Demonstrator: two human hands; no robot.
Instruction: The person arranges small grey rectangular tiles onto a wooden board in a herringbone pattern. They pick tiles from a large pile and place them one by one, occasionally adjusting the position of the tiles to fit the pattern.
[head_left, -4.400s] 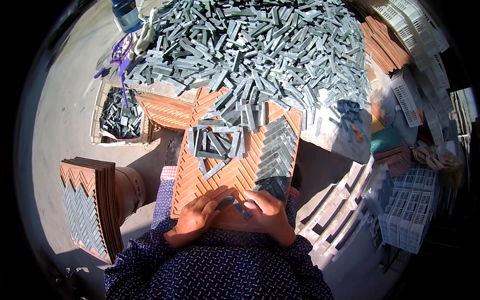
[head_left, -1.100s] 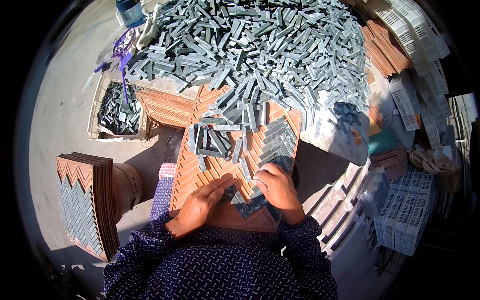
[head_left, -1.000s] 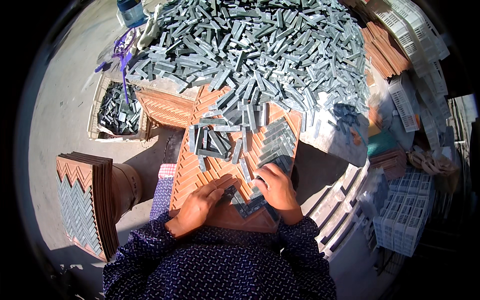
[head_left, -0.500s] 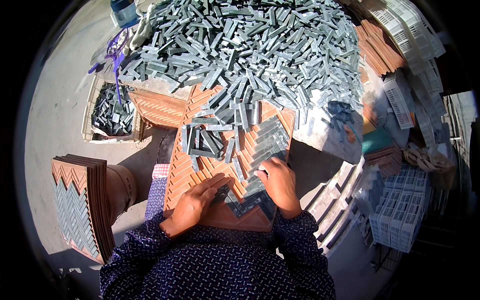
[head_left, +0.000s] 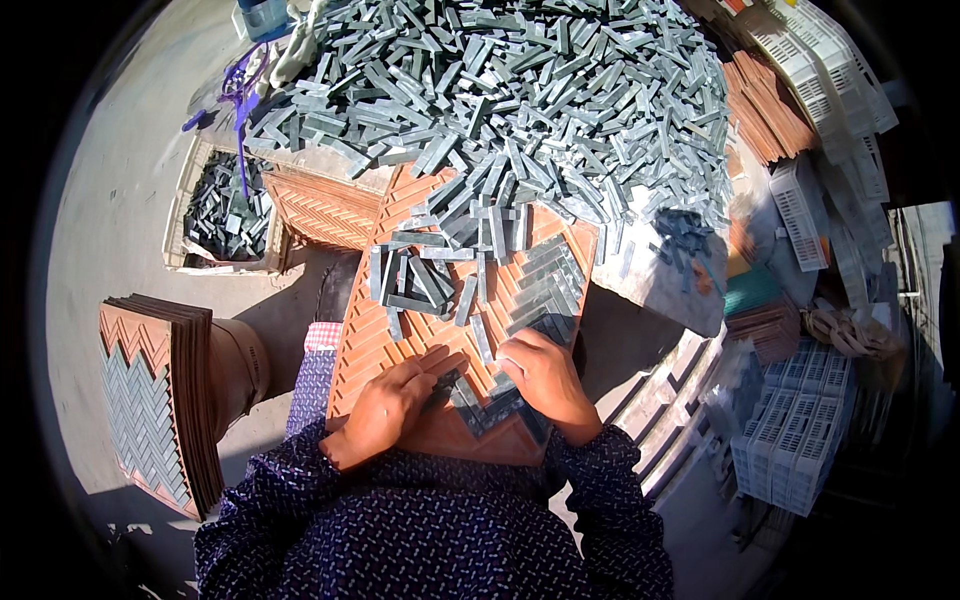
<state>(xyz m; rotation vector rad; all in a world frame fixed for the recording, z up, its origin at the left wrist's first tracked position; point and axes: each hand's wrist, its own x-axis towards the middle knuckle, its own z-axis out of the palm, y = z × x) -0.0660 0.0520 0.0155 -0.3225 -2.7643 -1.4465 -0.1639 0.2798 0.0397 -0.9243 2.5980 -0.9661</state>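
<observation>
On my lap lies an orange grooved board (head_left: 360,350), partly filled with dark grey-green stone strips (head_left: 545,285) in a herringbone pattern. My left hand (head_left: 390,400) rests low on the board, its fingers stretched out and touching the left end of the laid strips. Over the lower right of the pattern, my right hand (head_left: 545,375) has its fingers curled down against the strips. Whatever its fingertips hold, if anything, is hidden. Several loose strips (head_left: 425,280) lie jumbled on the upper middle of the board, and one loose strip (head_left: 481,338) lies just left of my right hand.
A large heap of stone strips (head_left: 500,90) covers the table beyond the board. At left are a crate of strips (head_left: 225,215) and a stack of orange boards (head_left: 160,400) on a round stand. Grooved boards (head_left: 325,205) lean by the table. White plastic crates (head_left: 800,420) stand at right.
My right hand has shifted slightly left and down along the laid strips, with its fingers more curled. My left hand stays almost in place. The view has shifted slightly.
</observation>
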